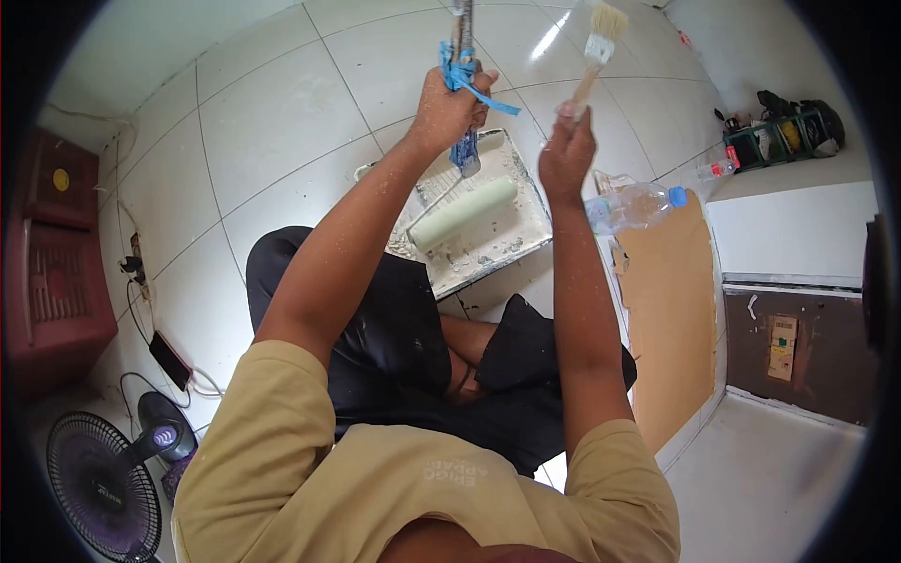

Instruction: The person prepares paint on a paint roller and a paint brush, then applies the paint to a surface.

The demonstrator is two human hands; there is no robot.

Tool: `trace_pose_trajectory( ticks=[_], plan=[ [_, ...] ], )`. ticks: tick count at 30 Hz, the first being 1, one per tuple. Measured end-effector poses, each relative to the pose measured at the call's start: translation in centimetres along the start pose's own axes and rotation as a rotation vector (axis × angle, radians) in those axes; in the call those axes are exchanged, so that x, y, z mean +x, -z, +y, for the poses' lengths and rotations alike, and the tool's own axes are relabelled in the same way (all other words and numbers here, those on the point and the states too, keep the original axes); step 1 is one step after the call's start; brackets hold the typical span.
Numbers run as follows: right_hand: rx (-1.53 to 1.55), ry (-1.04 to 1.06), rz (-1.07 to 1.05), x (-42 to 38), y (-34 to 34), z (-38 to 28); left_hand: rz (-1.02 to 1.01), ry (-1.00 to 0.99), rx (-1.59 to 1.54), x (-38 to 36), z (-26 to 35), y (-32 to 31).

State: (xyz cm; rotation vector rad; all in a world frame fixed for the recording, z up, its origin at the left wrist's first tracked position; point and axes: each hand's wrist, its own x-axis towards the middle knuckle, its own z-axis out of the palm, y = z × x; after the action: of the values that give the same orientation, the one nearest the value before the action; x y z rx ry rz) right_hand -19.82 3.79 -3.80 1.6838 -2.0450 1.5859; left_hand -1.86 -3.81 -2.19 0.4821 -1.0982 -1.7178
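Observation:
My left hand (449, 111) is closed around the handle of a paint roller. A stick (462, 33) is bound to that handle with a blue strip (457, 70) and extends away from me. The pale roller sleeve (465, 214) lies in a paint-smeared tray (502, 258) on the floor. My right hand (568, 155), raised to the right of the tray, grips the wooden handle of a paintbrush (599, 47). Its light bristles point up and away from me, and its ferrule is smeared white.
A clear plastic bottle (638, 206) with a blue cap lies beside a brown board (671, 328). At right, a green rack (779, 136) holds assorted items. A fan (103, 488), a power bank or phone with cables (170, 359) and a maroon cabinet (61, 253) are at left.

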Motion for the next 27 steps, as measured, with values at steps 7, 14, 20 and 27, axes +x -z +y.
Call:
trace_pose_trajectory(
  ticks=[7,14,20,27],
  plan=[
    [-0.434,-0.009,-0.642,-8.3,-3.7,6.5,0.077,-0.012,-0.001,-0.2,-0.2,0.5],
    [-0.229,-0.194,-0.47,-9.6,2.4,2.8,0.011,-0.03,0.131,-1.5,2.2,-1.9],
    [-0.272,-0.268,-0.435,-9.1,2.8,5.4,-0.006,-0.198,0.456,-3.7,7.0,-3.2],
    [0.016,-0.212,0.048,-8.3,1.8,6.0,0.002,-0.072,0.575,-2.8,0.8,-2.1]
  ],
)
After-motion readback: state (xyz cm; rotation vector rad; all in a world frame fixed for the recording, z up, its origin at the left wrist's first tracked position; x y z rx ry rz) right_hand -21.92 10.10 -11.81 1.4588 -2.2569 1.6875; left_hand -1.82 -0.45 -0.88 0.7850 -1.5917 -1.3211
